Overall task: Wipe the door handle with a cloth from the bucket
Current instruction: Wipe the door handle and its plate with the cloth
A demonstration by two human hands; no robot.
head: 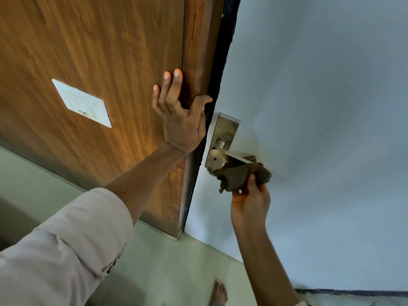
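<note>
The pale door (320, 107) fills the right of the frame, its edge steadied by the left hand (180, 117), fingers spread flat on the wooden panel (88, 51). At centre, the door handle (235, 157) juts out; the right hand (250, 200) pinches the bunched cloth (241, 176) against it. Wiping well likely means wrapping the lever fully, stroking along it.

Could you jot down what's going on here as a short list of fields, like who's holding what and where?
left hand: flat against the edge of the wooden door, holding nothing
right hand: gripping a brown cloth
cloth: pressed against the underside of the door handle
handle plate: metal, on the door's pale face
white plate: on the wooden side
bucket: not in view
floor: pale tiles, a bare foot visible
</note>
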